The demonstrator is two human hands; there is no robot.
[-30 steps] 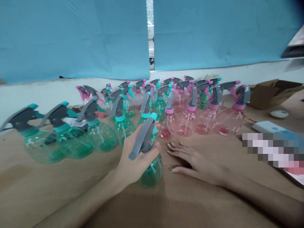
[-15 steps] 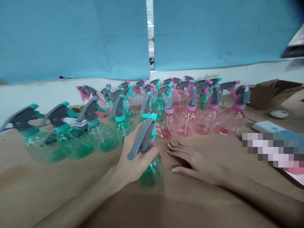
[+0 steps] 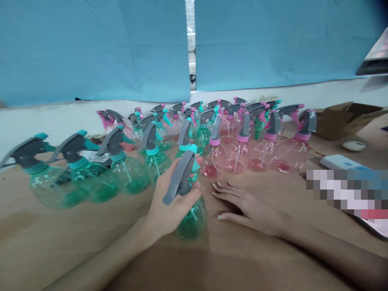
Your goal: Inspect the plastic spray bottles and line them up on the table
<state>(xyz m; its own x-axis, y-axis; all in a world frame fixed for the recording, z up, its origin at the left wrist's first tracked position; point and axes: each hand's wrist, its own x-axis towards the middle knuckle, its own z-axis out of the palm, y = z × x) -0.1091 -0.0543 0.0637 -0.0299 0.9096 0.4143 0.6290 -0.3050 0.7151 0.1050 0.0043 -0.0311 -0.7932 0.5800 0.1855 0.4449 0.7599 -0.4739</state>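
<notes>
My left hand is closed round the neck of a green spray bottle with a grey and teal trigger head. The bottle stands in front of me, and my fingers partly hide its neck. My right hand lies flat on the wooden table, palm down and fingers spread, to the right of that bottle. Just beyond it is a row of pink spray bottles with grey heads and pink collars. Green spray bottles with teal collars line up on the left.
More pink and green spray bottles crowd the back near the white wall. An open cardboard box, a white mouse and a white and blue box sit to the right. Blue cloth hangs behind.
Hardly anything differs. The whole view has shifted very slightly left; my left hand keeps its hold on the green spray bottle and my right hand stays flat on the table.
</notes>
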